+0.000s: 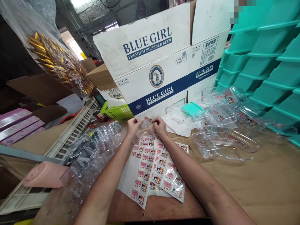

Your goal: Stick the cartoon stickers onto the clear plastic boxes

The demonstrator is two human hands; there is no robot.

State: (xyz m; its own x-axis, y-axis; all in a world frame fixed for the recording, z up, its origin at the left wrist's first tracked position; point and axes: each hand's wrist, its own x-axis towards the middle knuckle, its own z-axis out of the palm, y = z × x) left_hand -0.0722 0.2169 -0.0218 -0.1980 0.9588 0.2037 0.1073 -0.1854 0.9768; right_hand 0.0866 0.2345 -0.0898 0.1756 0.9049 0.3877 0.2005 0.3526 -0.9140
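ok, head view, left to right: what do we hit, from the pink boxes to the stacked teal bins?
Pink boxes → green basket → left hand → printed sticker → right hand → flat teal piece → stacked teal bins.

The sticker sheets [173,184] look like glossy paper. The lids [203,147] are shiny clear plastic, the bins [281,115] smooth plastic, the box [145,72] matt cardboard, the table [159,212] wood, the bag [35,17] crinkled plastic.
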